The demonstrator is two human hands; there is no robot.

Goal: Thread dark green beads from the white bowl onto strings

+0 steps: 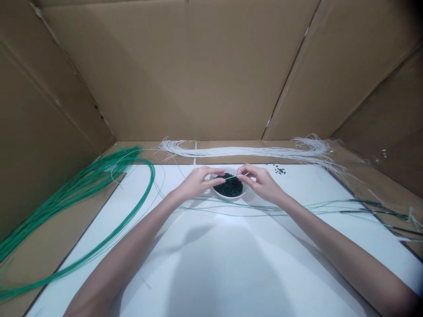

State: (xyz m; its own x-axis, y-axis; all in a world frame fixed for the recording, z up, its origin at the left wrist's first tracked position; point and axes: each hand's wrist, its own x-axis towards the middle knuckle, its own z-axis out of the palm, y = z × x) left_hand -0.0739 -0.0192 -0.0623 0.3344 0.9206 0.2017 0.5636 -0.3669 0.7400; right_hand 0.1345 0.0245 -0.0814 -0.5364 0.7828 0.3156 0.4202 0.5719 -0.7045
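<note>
A white bowl (230, 197) filled with small black beads (228, 188) stands near the back of the white board. Above its right rim, my right hand (259, 181) pinches a thin white strand (231, 177) between thumb and forefinger. The strand runs left over the beads, its end close to my left thumb. My left hand (200, 181) is over the bowl's left side, thumb and forefinger apart. Whether the strand touches the left fingertips is too small to tell.
Green strands (132, 216) curve along the left. A bundle of white strands (244, 152) lies behind the board (211, 264). Loose black beads (280, 170) sit at the back right. Thin green strands with dark sections (360, 211) extend right. Cardboard walls (198, 70) surround the back and sides.
</note>
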